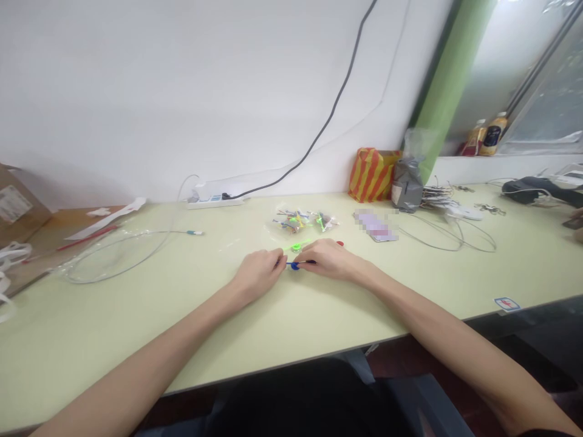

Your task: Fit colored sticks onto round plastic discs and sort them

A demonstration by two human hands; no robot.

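Between my two hands is a small blue plastic piece [295,266] with a thin stem and a rounded middle, low over the table. My left hand [260,273] pinches its left end, fingers closed. On the other side my right hand [331,258] has its fingertips closed on the right part of it. Just beyond lies a bright green plastic piece [296,247] with a round middle, partly covered by my right hand. A small red piece [340,243] shows behind the right knuckles. Farther back are clear bags of colourful plastic parts [294,220].
A power strip [216,200] with a black cable stands by the wall. A phone [377,226], a striped bag [371,175] and a grey bag [407,182] are at back right. Left are a looped cable [127,273] and a cardboard box [20,200]. A person's hand shows at far right.
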